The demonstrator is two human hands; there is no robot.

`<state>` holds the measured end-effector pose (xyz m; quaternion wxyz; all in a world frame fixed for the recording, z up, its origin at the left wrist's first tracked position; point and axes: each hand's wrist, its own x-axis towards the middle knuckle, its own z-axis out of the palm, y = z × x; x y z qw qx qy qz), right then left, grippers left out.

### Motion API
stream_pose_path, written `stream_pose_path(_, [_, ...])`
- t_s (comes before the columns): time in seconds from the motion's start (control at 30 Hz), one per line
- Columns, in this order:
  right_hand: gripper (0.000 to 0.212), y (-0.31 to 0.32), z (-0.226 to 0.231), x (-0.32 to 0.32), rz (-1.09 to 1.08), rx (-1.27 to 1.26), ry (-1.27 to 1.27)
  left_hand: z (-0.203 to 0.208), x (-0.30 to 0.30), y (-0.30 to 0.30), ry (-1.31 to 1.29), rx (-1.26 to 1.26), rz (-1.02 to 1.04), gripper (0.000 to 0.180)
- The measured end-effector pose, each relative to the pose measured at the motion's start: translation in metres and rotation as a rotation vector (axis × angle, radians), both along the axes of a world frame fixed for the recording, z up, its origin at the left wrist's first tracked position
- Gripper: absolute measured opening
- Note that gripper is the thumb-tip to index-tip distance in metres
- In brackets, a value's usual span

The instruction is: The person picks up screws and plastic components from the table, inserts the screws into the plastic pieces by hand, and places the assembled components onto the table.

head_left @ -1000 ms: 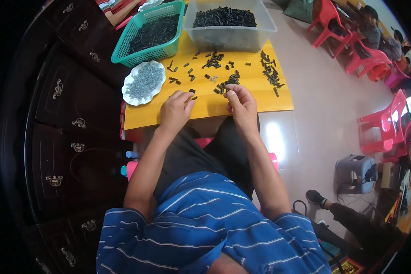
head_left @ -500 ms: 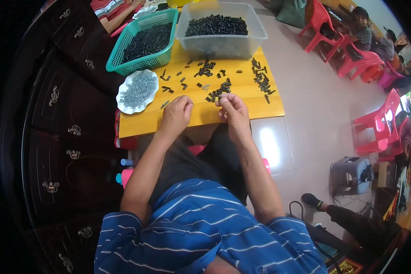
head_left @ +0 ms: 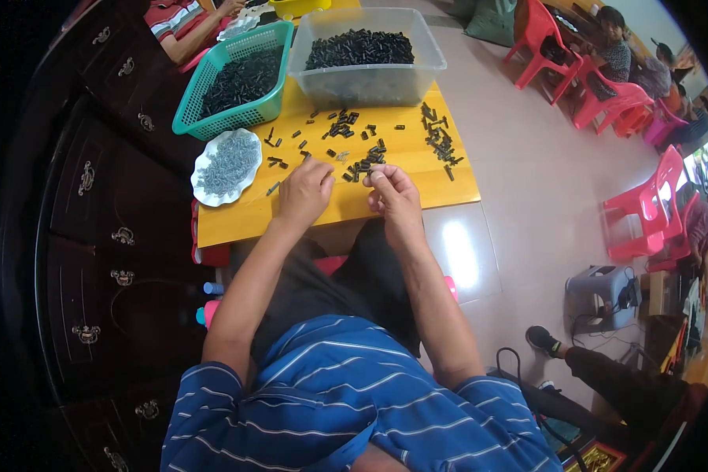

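My left hand (head_left: 307, 191) hovers over the near part of the yellow table (head_left: 248, 224), its fingers curled together; whatever they hold is hidden. To its right, my right hand (head_left: 396, 198) pinches thumb against fingers at the near side of a heap of small black cylindrical pieces (head_left: 367, 160). What sits in that pinch is too small to make out against the dark heap. More black pieces lie scattered beyond both hands, with a loose cluster (head_left: 341, 124) farther back. Left of my left hand, a white scalloped plate (head_left: 200, 182) carries many small clear or grey pieces (head_left: 230, 163).
At the table's back stand a green perforated basket (head_left: 182, 118) and a translucent plastic bin (head_left: 354, 85), both holding black pieces. Longer black parts (head_left: 440, 138) lie along the right edge. Dark drawers (head_left: 86, 228) flank the left. People sit on red chairs (head_left: 653, 208) at right.
The whole view has shifted slightly, so the table and containers appear a little farther left. Both hands stay closed near the same places; my right hand remains beside the heap of black pieces.
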<state>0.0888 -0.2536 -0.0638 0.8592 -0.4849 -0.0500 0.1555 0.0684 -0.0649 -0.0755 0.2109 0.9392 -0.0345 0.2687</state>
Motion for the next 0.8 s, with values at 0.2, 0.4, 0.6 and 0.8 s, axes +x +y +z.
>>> stream_pose_path(0.2, [0.014, 0.0, 0.0, 0.001, -0.003, -0.01, 0.007, 0.007, 0.009, -0.003, -0.028, 0.029, -0.027, 0.015])
stream_pose_path(0.4, [0.014, -0.003, -0.001, 0.004, -0.011, -0.005, 0.011, 0.007, 0.025, -0.012, -0.073, 0.084, -0.093, 0.017])
stream_pose_path(0.6, [0.013, 0.002, -0.006, 0.003, -0.025, 0.027, 0.03, 0.0, 0.031, -0.01, -0.066, 0.139, -0.117, 0.016])
stream_pose_path(0.8, [0.014, 0.003, -0.005, 0.003, -0.021, 0.031, -0.001, 0.001, 0.028, -0.011, -0.018, 0.208, -0.077, 0.017])
